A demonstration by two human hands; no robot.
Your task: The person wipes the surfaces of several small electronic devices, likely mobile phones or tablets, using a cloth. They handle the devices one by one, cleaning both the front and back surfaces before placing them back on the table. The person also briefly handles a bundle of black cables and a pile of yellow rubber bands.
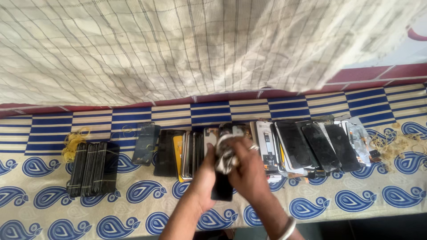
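Two bare forearms reach up from the bottom edge of the frame over a bed sheet printed with blue paisley drops on cream (133, 209). The left hand (205, 175) is curled around the lower part of a flat black phone display panel (222, 186), thumb across its face and fingers hidden behind it, holding the panel upright and slightly tilted above the sheet. The right hand (250, 171), with a pale bangle (287, 229) on the wrist and a ring on one finger, is closed in a loose fist over a crumpled whitish cloth (224, 153), pressing the cloth against the upper face of the panel; the fingertips are buried in the cloth and cannot be seen.

Just beyond the hands, a row of loose phone screens and panels, black, white and yellow-edged (187, 153), stands packed on edge across the middle of the sheet. To the right of it, several larger dark screens (311, 144) lie fanned and overlapping, some with ribbon cables showing. To the left, well apart from the hands, sits a bundle of black panels tied with thin bands (91, 169), and just behind that a small heap of yellow rubber bands (73, 142). More rubber bands (396, 149) lie scattered at the far right.

Farther back the sheet turns to blue-and-cream stripes, and behind it hangs a cream checked cloth (200, 44) draped over a maroon-tiled wall (373, 73).
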